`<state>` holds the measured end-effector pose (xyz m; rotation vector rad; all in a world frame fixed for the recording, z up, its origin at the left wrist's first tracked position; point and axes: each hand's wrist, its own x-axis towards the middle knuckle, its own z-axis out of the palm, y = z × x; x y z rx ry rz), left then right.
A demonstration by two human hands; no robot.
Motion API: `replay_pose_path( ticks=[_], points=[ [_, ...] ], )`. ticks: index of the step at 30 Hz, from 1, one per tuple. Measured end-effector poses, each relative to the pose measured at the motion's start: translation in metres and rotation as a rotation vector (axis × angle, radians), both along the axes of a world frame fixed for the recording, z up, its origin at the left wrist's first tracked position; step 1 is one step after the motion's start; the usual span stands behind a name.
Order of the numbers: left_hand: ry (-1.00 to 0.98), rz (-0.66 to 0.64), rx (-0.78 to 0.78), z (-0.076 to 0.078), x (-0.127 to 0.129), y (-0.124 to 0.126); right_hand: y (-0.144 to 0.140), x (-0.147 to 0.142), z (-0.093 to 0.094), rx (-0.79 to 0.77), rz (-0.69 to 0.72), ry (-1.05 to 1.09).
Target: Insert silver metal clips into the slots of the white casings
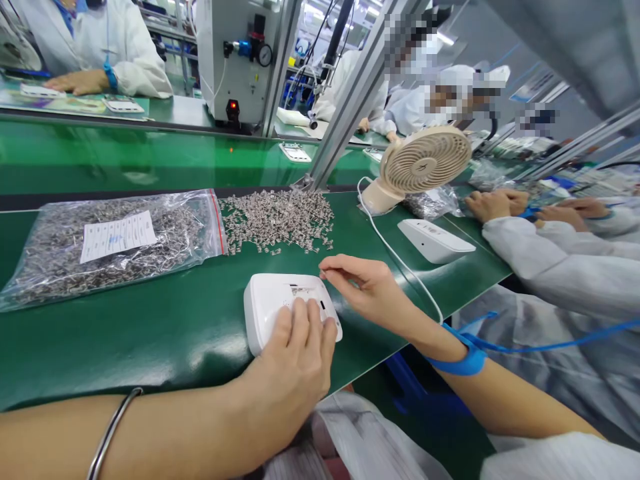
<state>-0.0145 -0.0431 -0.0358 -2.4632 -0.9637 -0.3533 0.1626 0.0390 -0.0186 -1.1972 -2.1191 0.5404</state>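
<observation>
A white plastic housing (273, 300) lies on the green bench mat (150, 333) in front of me. My left hand (295, 360) rests on its near edge, fingers laid over the top, holding it in place. My right hand (365, 287) hovers at its right corner with the fingertips pinched together; whether a small metal part is between them I cannot tell. A blue wrist strap (463, 357) sits on my right wrist. Beyond the housing lies a loose heap of small metal clips (277, 220).
A clear zip bag of the same metal clips (100, 247) lies at the left. A beige desk fan (420, 163) and its white cable (400, 263) stand at the right, with a second white housing (435, 240). A co-worker's hands (495, 203) work at the right; another person sits across the green conveyor (125, 157).
</observation>
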Motion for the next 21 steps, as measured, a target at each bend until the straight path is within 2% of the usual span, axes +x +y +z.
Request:
replay_pose_path(
  ticks=[4, 9, 21],
  points=[
    [0.005, 0.023, 0.013, 0.0, 0.001, 0.002, -0.006, -0.005, 0.001, 0.115, 0.053, -0.088],
    [0.014, -0.002, 0.02, 0.001, 0.0, 0.003, -0.013, -0.011, -0.003, 0.097, 0.091, -0.06],
    [0.037, 0.028, 0.042, 0.003, 0.003, 0.003, -0.011, -0.012, -0.02, 0.182, 0.051, -0.099]
  ],
)
